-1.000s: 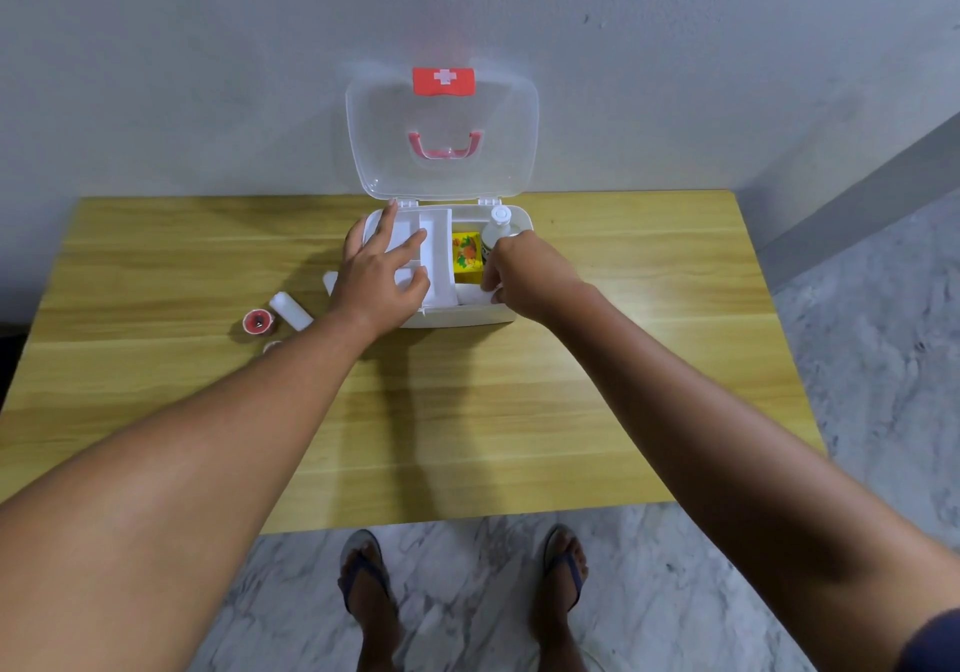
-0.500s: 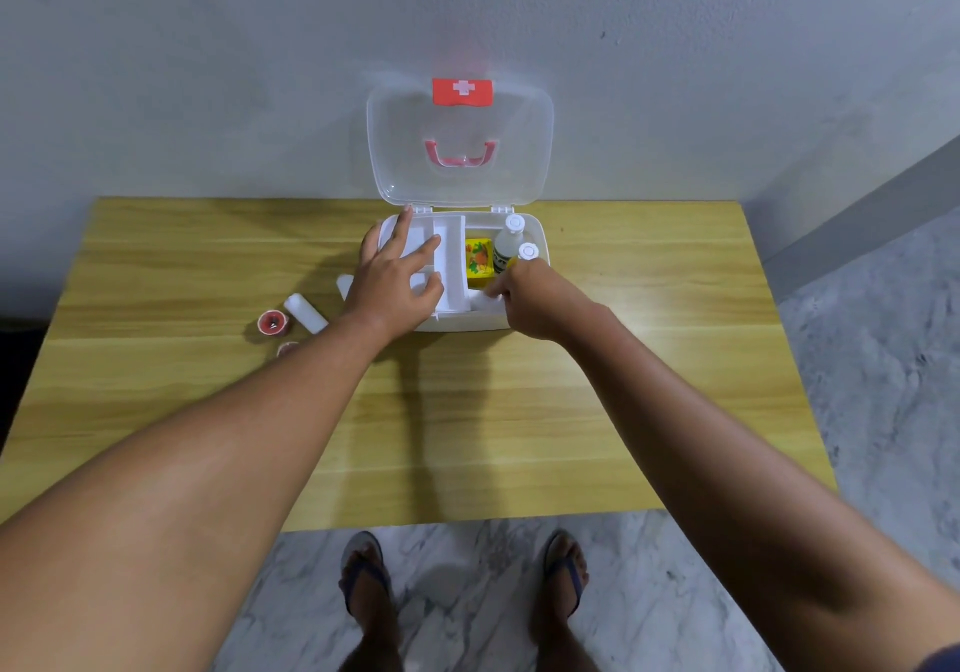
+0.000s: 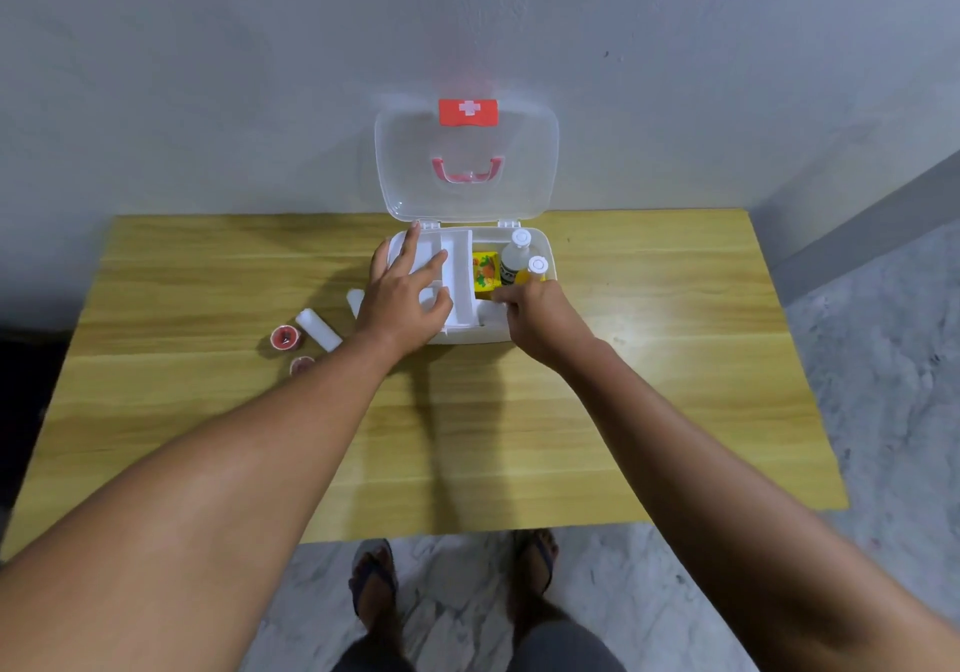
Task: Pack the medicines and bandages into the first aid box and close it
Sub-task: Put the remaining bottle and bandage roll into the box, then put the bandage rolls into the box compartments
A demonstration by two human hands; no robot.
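1. A yellow wooden table [image 3: 675,359] is placed against a plain grey wall [image 3: 208,73], and a marbled grey floor [image 3: 883,359] is seen around it.
2. A white plastic first aid box [image 3: 549,250] is set at the far middle of the table, with its clear lid [image 3: 524,172] standing open against the wall; a red cross label [image 3: 468,112] and a pink handle [image 3: 467,172] are seen on the lid.
3. The left hand [image 3: 402,299] is laid flat, fingers spread, on the white divided tray [image 3: 460,276] in the left part of the box; nothing is grasped by it.
4. The right hand [image 3: 537,315] is held at the front right part of the box with the fingers curled; whether something is pinched cannot be told.
5. A yellow printed carton [image 3: 485,276] and two white-capped bottles, a clear one [image 3: 514,258] and a yellow one [image 3: 535,271], are kept upright in the right compartment.
6. A white bandage roll [image 3: 318,329], a red round tin [image 3: 285,338] and a second pinkish round item [image 3: 301,364] are left on the table, to the left of the box.
7. Another white roll [image 3: 355,301] is seen just beside the left wall of the box, partly hidden by the left hand.
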